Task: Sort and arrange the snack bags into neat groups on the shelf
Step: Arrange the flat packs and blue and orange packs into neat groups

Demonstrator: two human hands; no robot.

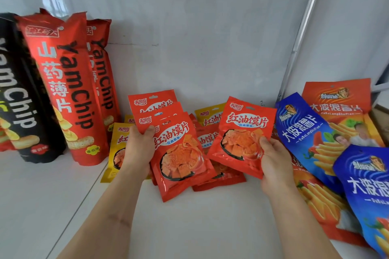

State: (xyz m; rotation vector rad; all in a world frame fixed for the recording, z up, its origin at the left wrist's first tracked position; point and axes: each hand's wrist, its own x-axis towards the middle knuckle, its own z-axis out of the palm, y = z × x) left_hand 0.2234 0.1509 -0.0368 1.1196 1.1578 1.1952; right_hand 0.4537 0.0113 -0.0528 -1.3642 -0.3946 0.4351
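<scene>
Hands both extended: left (140,145) gripping fanned red packets (168,132), right (273,153) pinching one red packet (242,134).

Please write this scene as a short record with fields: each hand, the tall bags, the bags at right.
left hand: grips fanned stack of small red bags
right hand: pinches single small red bag
yam chip bags: upright, left, red and black
wavy chip bags: right, overlapping, blue and orange
yellow bags: behind left hand
</scene>
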